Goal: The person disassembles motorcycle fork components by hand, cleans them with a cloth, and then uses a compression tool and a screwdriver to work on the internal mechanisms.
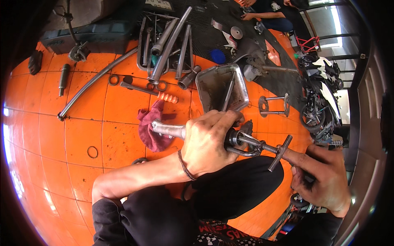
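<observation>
My left hand (208,140) is wrapped round a silver motorcycle fork tube (171,130), held sideways above my knee. A clamp-like puller (256,146) with a threaded screw and a T-bar handle (280,153) is fitted at the tube's right end, by a black ring. My left fingers cover part of that joint. At the T-bar, my right hand (324,176) has its index finger stretched out against the handle, with the thumb and other fingers bent and apart. A dark red rag (152,130) lies on the floor below the tube's left end.
Beyond my hands stands a metal pan (201,92) with a rod in it. A tray (141,49) holds several fork tubes. A curved bar (94,80), an orange-handled tool (167,97) and rings (92,152) lie on orange tiles. Motorcycles (322,94) stand right; another person (271,15) sits far back.
</observation>
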Demonstrator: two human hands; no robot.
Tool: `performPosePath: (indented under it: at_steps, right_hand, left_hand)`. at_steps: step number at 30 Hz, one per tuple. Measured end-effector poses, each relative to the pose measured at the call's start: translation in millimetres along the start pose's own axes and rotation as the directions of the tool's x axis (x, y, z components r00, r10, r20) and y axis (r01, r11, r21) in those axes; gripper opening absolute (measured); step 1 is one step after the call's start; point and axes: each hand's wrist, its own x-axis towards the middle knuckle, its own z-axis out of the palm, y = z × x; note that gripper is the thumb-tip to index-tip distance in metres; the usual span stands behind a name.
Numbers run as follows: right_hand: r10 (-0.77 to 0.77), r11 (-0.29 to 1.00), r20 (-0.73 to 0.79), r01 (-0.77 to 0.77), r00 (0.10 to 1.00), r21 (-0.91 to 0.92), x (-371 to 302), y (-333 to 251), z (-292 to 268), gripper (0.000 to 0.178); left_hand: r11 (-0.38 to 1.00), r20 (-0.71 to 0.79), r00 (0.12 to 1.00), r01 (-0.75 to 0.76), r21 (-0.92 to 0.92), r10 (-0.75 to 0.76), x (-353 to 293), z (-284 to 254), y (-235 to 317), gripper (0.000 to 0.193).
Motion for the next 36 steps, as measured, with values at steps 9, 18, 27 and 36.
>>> performPosePath:
  at_steps: [9, 18, 27, 36]
  right_hand:
    - [-0.023, 0.999, 0.006, 0.023, 1.000, -0.027, -22, -21, 9, 0.062]
    - [0.045, 0.999, 0.084, -0.043, 0.995, -0.024, -29, -23, 1, 0.055]
    - [-0.077, 0.995, 0.073, 0.081, 0.994, -0.054, -24, -26, 16, 0.068]
    - [0.191, 0.856, -0.302, -0.008, 0.934, 0.516, -18, 18, 73, 0.046]
  left_hand:
    - [1.000, -0.023, 1.000, 0.002, 0.018, -0.002, -16, -4, 12, 0.041]
    - [0.999, 0.071, 0.997, -0.021, -0.027, 0.022, -36, 8, 16, 0.037]
    - [1.000, -0.075, 0.997, -0.005, -0.011, 0.004, -20, -23, 18, 0.033]
    - [0.998, -0.131, 0.990, 0.047, 0.039, -0.041, -19, -44, 14, 0.033]
